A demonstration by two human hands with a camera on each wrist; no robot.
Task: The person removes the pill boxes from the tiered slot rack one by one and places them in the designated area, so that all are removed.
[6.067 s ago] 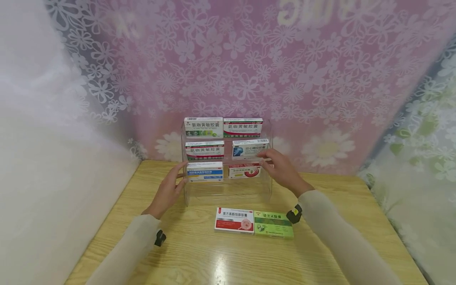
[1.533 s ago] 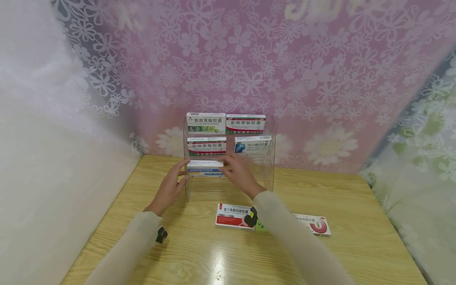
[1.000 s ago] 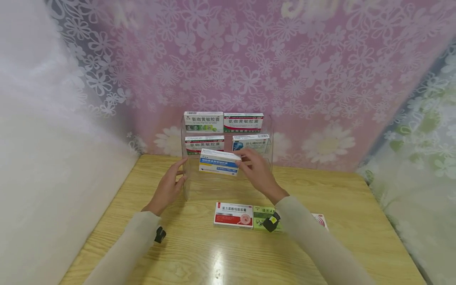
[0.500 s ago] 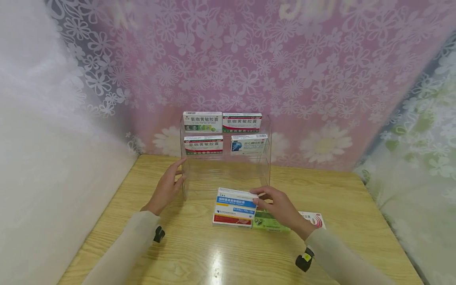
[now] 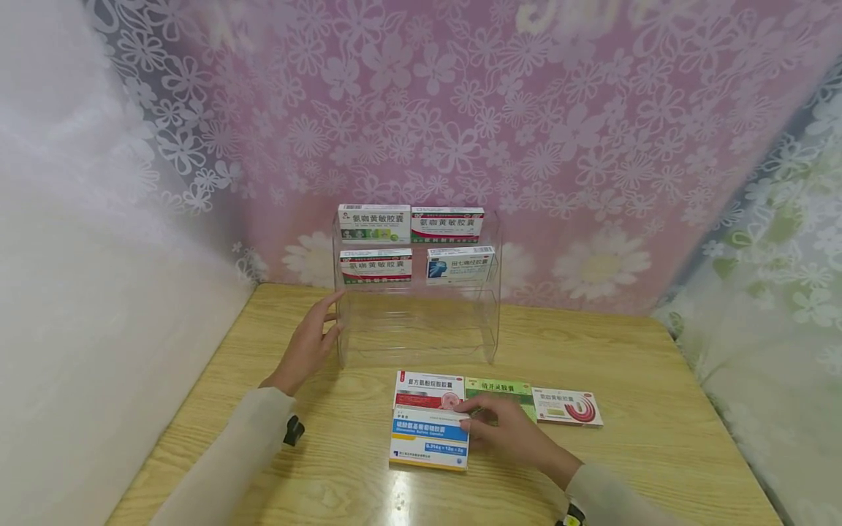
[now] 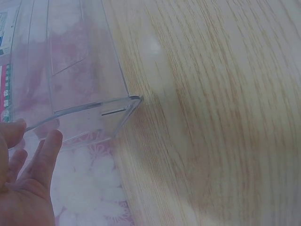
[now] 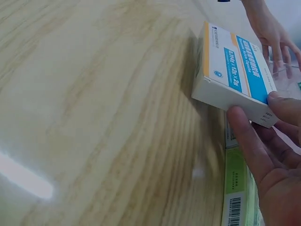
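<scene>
My right hand (image 5: 509, 431) pinches a white, blue and yellow medicine box (image 5: 429, 447) by its right end. In the head view this box lies along the front edge of a red and white medicine box (image 5: 421, 394); the right wrist view shows it slightly tilted over the wood. My left hand (image 5: 305, 347) holds the left side panel of a clear display rack (image 5: 421, 358), fingertips at the panel's edge in the left wrist view. A green medicine box (image 5: 500, 391), partly behind my right hand, and a white box with red rings (image 5: 567, 408) continue the row rightwards.
On the rack's upper tiers stand a white and green box (image 5: 375, 224), a red and white box (image 5: 447, 226), another red and white box (image 5: 376, 267) and a white box with a blue picture (image 5: 459, 265). A pink floral curtain (image 5: 421, 131) hangs behind the table (image 5: 296, 467).
The ringed box, then the blue and white box, have left the rack's lowest tier for the table area. My right hand has brought the latter down and nearer; my left stays at the rack.
</scene>
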